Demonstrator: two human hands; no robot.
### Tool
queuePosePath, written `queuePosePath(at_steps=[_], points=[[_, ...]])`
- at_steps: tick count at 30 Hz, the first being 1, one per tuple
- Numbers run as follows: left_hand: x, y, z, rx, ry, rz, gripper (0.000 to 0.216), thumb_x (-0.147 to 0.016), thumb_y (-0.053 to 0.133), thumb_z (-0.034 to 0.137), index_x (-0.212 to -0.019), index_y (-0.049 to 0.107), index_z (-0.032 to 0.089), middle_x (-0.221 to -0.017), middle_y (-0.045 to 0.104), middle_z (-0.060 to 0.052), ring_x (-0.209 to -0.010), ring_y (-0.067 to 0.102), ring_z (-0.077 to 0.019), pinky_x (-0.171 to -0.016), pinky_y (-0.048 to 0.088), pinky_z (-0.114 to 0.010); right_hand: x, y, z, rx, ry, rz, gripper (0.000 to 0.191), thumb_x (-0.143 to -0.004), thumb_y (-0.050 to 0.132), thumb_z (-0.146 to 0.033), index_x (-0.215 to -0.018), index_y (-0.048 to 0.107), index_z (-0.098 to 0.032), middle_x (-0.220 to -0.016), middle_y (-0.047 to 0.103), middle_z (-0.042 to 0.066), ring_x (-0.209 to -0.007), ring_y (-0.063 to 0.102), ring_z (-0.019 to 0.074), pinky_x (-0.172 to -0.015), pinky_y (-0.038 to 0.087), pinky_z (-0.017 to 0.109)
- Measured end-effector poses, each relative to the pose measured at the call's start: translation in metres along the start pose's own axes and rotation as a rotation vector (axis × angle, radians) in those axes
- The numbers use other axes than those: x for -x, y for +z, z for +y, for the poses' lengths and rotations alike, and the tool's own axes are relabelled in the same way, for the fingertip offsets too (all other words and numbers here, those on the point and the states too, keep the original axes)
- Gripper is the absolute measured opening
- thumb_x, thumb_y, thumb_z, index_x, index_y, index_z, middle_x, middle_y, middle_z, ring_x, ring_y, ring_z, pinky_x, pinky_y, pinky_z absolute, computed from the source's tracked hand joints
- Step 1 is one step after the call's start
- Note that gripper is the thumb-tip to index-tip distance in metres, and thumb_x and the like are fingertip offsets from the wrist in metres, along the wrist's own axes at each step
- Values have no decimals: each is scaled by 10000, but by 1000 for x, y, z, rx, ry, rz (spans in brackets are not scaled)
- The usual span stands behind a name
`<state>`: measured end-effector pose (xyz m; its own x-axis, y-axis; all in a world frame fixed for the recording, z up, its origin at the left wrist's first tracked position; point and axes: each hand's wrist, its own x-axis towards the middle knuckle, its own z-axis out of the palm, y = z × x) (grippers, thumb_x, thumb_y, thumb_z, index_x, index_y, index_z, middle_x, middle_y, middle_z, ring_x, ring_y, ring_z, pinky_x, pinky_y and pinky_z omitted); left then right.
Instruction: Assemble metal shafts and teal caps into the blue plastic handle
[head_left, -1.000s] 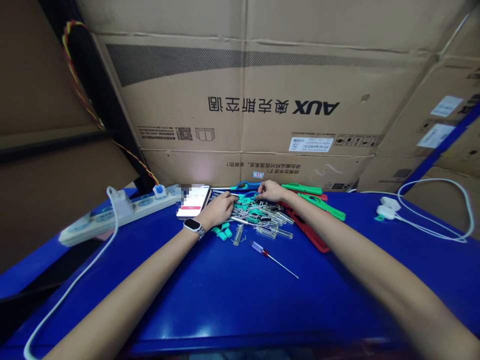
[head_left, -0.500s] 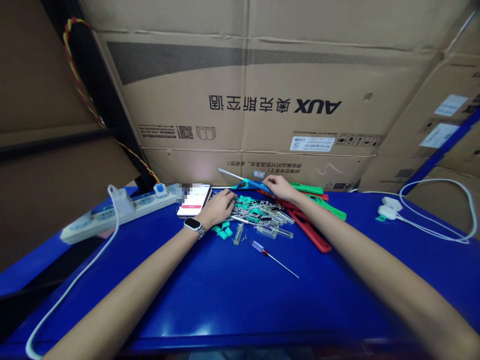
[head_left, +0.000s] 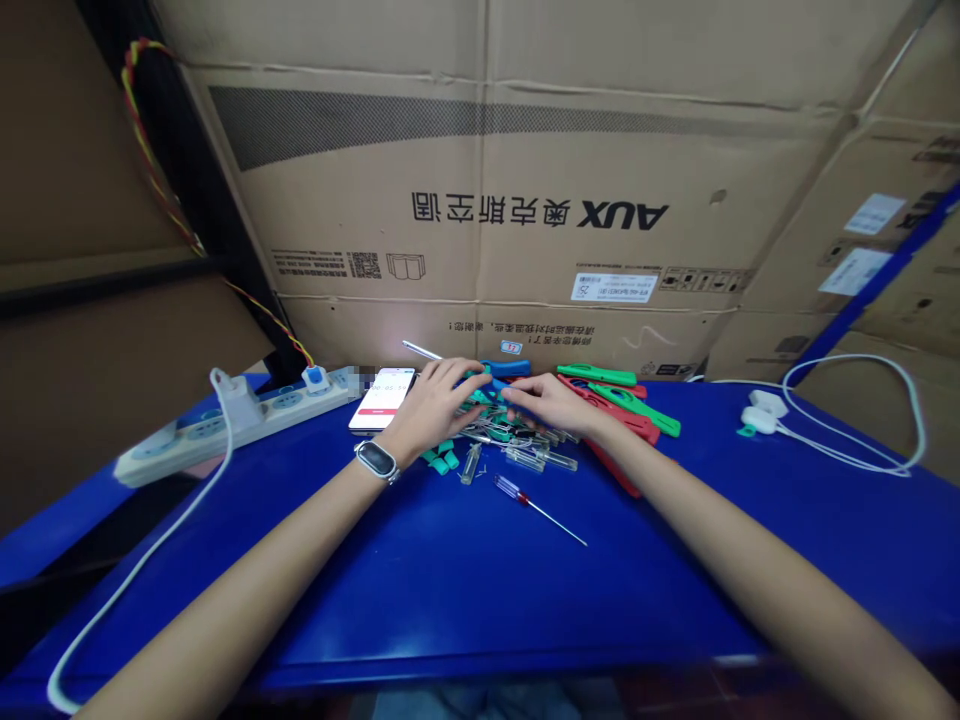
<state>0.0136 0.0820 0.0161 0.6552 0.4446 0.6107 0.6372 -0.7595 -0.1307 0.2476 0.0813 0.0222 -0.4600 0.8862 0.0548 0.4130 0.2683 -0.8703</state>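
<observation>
My right hand pinches the blue handle of a long-nosed gas lighter between thumb and fingers. My left hand has its fingers bent around the front of the same lighter, whose metal tube points up and left behind that hand. Below both hands lies a heap of lighter parts with clear fuel tanks, wires and green pieces. Another blue piece rests behind the hands. Nearer me lies a screwdriver with a clear and red handle. Small green caps sit left of the heap.
Red handle shells and green ones lie to the right. On the left are a lit phone and a power strip. A white charger with looped cable sits far right. Cardboard walls the back.
My left hand has risen from the heap to the lighter. The lighter has moved left and slightly down with my right hand. The view has shifted slightly.
</observation>
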Motion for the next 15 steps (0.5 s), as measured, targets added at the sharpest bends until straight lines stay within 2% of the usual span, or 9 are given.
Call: queuePosePath(at_steps=[4,7,10,15], points=[[8,-11,11,-23,112,-51,371,-960,529,392,-1288,530,218,-1294,591,-125,-1209,527,-284,-1016,398,-458,17,22,-5,-124,-68,-28,488,-894,501,-634,-781,602,-171,-609,646,-4,-409,475,73,-411,383,193],[16,-18,16,-61,171,-40,367,-967,514,405,-1273,543,206,-1220,614,-122,-1146,554,-275,-987,418,-440,28,36,-11,-141,-47,-7,486,-888,495,-647,-834,602,-176,-552,624,-18,-374,483,88,-377,360,194],[27,-23,18,-115,215,-43,335,-965,522,381,-1237,562,190,-1118,626,-116,-1007,591,-256,-874,460,-399,36,47,-15,-102,-35,37,487,-867,543,-628,-950,644,-158,-536,610,-25,-365,479,99,-378,336,206],[46,-28,20,-186,224,-141,236,-933,570,304,-1098,603,138,-1018,622,-108,-779,608,-215,-664,451,-328,50,58,-6,14,-198,126,400,-798,692,-522,-884,696,-132,-594,572,-29,-517,470,84,-497,334,208]])
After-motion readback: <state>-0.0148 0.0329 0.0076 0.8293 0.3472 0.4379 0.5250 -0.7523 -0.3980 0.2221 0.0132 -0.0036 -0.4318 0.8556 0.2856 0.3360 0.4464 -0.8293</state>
